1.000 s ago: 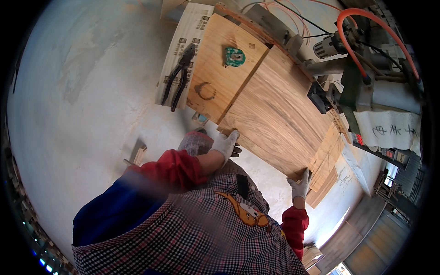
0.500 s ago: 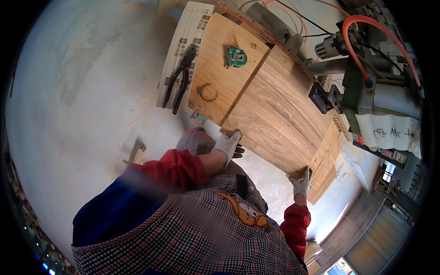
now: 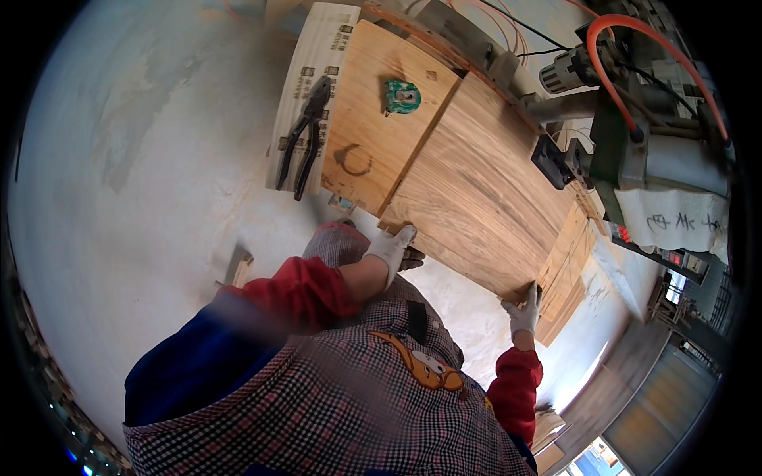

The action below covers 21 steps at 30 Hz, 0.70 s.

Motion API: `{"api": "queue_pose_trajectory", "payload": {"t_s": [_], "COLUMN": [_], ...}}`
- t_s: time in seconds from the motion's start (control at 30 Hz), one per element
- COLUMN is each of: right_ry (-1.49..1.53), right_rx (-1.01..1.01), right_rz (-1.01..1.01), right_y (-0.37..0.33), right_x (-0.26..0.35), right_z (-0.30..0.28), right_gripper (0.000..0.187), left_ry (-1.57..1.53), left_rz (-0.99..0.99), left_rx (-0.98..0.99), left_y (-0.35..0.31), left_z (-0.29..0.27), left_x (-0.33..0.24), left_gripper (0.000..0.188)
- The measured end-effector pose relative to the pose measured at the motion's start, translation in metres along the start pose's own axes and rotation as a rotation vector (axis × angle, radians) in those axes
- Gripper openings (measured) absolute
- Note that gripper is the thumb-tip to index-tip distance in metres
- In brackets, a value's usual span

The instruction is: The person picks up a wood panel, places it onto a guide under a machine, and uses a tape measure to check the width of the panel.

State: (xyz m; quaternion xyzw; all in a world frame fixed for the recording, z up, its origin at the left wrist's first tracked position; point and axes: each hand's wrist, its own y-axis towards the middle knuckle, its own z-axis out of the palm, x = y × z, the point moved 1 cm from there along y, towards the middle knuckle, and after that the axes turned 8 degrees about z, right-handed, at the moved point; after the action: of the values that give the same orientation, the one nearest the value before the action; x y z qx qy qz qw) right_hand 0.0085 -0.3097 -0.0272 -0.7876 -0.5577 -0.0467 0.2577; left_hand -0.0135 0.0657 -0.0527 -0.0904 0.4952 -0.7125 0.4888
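A broad wooden board [image 3: 480,178] with dark grain lies on the worktable, its near edge toward me. My left hand [image 3: 390,252], in a white glove with dark fingertips, is closed on the board's near left corner, thumb on top and fingers lower down. At the near right corner my right hand [image 3: 522,315], gloved too, grips the edge with the thumb along its side. The undersides of both grips are partly hidden by the board.
Left of the board, a green tape measure [image 3: 402,97] lies on a lighter wooden panel [image 3: 373,131]. Dark-handled pliers [image 3: 305,139] rest on a pale printed plank [image 3: 317,59]. A machine with a cylinder [image 3: 686,170] and an orange hose [image 3: 635,24] stands at the right.
The whole scene has shifted slightly left in the picture. Both hands keep their hold on the board, and its position on the table looks nearly the same.
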Motion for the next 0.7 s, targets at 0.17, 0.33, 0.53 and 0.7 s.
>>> {"api": "queue_pose_trajectory", "payload": {"t_s": [0.17, 0.33, 0.53, 0.7], "right_ry": [-0.002, -0.044, -0.035, -0.064], "right_rx": [0.011, 0.001, 0.003, -0.004], "right_rz": [0.019, 0.016, 0.022, 0.022], "right_y": [-0.003, -0.004, -0.006, -0.006], "right_x": [0.013, 0.017, 0.022, 0.022], "right_z": [-0.002, -0.004, -0.005, -0.004], "right_gripper": [0.096, 0.096, 0.097, 0.097], "left_ry": [-0.007, -0.019, -0.046, -0.036], "left_rz": [-0.002, -0.022, 0.019, 0.030], "left_rx": [-0.008, -0.005, -0.010, -0.002], "left_y": [-0.003, 0.000, 0.003, 0.005], "left_z": [0.003, 0.001, -0.001, -0.003], "left_x": [-0.003, -0.001, 0.003, 0.005], "left_gripper": [0.034, 0.032, 0.032, 0.032]}}
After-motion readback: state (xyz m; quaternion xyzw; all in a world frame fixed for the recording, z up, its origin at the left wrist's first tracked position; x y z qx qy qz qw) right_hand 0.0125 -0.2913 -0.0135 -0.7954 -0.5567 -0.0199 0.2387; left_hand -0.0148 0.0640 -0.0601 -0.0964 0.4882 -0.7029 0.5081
